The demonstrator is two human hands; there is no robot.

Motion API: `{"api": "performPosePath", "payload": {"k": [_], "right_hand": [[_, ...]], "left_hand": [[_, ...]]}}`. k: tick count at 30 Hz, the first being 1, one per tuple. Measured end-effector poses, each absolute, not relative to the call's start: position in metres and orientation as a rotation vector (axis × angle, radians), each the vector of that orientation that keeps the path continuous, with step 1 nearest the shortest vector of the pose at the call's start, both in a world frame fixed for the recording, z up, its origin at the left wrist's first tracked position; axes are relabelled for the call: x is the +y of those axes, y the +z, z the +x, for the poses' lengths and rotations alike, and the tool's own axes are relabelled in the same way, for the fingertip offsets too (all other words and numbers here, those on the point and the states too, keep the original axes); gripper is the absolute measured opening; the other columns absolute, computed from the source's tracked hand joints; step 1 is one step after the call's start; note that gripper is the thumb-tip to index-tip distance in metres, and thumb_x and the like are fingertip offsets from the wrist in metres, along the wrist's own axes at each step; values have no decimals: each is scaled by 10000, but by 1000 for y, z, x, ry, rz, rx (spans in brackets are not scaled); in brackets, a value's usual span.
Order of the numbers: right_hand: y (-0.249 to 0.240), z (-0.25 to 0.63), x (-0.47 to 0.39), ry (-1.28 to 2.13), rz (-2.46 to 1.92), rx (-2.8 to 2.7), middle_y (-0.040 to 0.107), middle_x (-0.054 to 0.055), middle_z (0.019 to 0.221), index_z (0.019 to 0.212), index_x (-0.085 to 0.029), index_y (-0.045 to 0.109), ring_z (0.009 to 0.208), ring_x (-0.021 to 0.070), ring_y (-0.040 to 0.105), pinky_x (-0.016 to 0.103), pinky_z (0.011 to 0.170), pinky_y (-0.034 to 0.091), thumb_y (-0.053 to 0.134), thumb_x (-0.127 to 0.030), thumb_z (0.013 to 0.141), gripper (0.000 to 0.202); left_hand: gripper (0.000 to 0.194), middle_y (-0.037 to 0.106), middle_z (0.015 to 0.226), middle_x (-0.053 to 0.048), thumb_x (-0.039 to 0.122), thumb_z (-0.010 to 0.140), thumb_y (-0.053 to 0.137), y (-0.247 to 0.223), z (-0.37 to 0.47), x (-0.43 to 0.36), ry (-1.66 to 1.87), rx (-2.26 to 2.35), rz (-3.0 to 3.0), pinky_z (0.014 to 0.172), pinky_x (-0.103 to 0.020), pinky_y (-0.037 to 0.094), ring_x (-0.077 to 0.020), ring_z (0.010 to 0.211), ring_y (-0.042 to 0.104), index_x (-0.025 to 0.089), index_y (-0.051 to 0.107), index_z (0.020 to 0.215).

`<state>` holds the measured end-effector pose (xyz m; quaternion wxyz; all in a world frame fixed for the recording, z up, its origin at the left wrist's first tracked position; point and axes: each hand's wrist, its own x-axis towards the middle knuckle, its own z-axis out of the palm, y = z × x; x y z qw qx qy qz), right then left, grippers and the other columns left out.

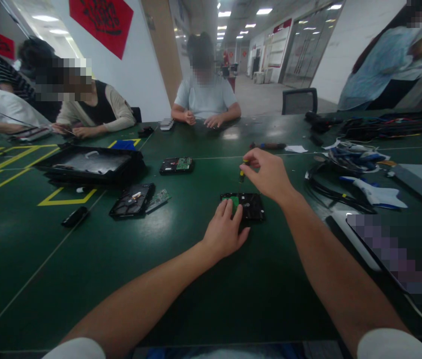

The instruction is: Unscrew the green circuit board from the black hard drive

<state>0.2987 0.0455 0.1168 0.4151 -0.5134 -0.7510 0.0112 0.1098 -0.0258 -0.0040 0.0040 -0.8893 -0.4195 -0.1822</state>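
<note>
A black hard drive with a green circuit board lies on the dark green table in front of me. My left hand rests its outstretched fingertips on the drive's left part, thumb apart on the near side. My right hand is closed, pinching a small yellow and black screwdriver between thumb and fingers. The screwdriver stands roughly upright above the drive's far edge; whether its tip touches the drive I cannot tell.
Left of me lie another hard drive, a loose circuit board, a third drive and a black tray. To the right are cables, a white-blue glove and a tablet-like device. People sit across the table.
</note>
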Motion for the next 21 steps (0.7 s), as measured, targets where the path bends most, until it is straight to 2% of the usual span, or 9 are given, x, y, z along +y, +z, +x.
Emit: {"api": "performPosePath", "payload": {"k": [4, 7, 12, 17, 21], "right_hand": [[118, 299, 45, -42, -1276, -1925, 749, 91, 1050, 1054, -225, 699, 930, 254, 706, 434, 898, 570, 665, -235, 926, 133], [118, 299, 44, -31, -1293, -1907, 752, 99, 1075, 1050, -222, 690, 953, 265, 709, 444, 908, 570, 661, -206, 909, 145], [118, 299, 44, 16, -1294, -1858, 765, 84, 985, 1007, -216, 689, 879, 252, 722, 421, 845, 585, 675, -228, 917, 92], [118, 299, 44, -56, -1265, -1909, 764, 95, 1036, 1033, -206, 719, 921, 251, 720, 419, 881, 575, 677, -210, 913, 126], [118, 297, 43, 8, -1306, -1836, 769, 83, 998, 1007, -208, 701, 909, 251, 727, 412, 868, 571, 691, -210, 903, 104]], "left_hand": [[714, 437, 1615, -279, 553, 1013, 505, -4, 110, -25, -564, -1302, -2786, 1230, -577, 400, -455, 1550, 360, 76, 496, 1543], [715, 439, 1619, -268, 566, 1015, 494, -4, 109, -25, -572, -1301, -2785, 1218, -589, 409, -449, 1553, 356, 93, 486, 1552], [705, 448, 1620, -248, 565, 1015, 499, -4, 109, -25, -569, -1299, -2778, 1213, -594, 412, -440, 1556, 354, 116, 477, 1558], [708, 438, 1620, -265, 557, 1017, 499, -4, 110, -26, -564, -1302, -2788, 1228, -576, 402, -445, 1556, 351, 90, 488, 1550], [716, 427, 1621, -280, 555, 1021, 491, -3, 110, -26, -546, -1313, -2788, 1232, -574, 397, -454, 1557, 349, 78, 485, 1555]]}}
